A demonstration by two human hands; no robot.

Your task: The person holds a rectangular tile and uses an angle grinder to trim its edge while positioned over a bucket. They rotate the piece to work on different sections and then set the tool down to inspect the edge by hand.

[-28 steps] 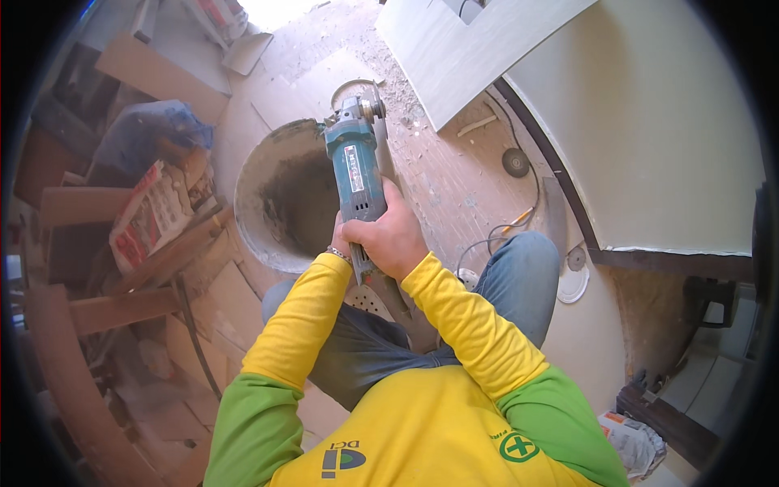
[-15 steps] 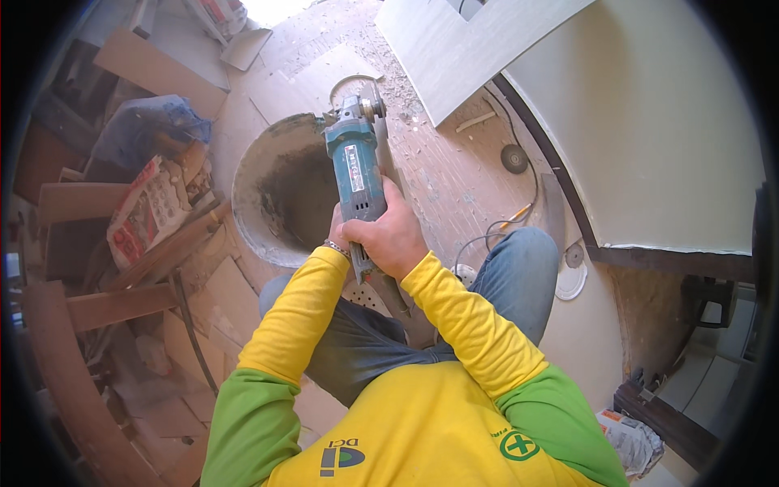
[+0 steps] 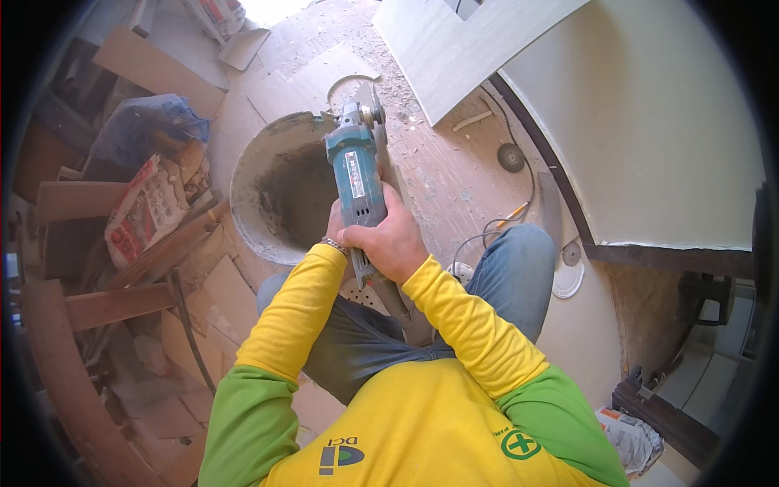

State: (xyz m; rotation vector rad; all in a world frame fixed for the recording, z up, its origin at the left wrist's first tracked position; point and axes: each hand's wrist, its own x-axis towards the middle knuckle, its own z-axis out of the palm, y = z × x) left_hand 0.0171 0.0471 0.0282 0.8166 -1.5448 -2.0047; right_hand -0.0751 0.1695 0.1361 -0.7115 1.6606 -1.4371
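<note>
Both hands are wrapped round a teal and grey angle grinder [image 3: 355, 174], its metal head pointing away from me. My right hand [image 3: 396, 241] is closed round the right side of its rear body, thumb across the top. My left hand [image 3: 334, 225] grips from the left and beneath, its fingers mostly hidden by the tool. The disc shows edge-on at the right of the head, beside a long narrow grey piece [image 3: 393, 172] that runs back between my knees. Whether the disc touches that piece I cannot tell. A dusty round bucket [image 3: 247, 191] stands just left of the grinder.
Wood boards [image 3: 158, 69], a blue plastic bag [image 3: 158, 122] and a torn sack [image 3: 146, 215] crowd the left. A large pale panel [image 3: 462, 57] lies ahead right. A cable [image 3: 531, 183], a black disc [image 3: 510, 157] and a yellow pencil-like stick [image 3: 513, 214] are on the dusty floor.
The grinder's head has dipped slightly toward me and turned a little. Both hands keep their hold, almost in the same place.
</note>
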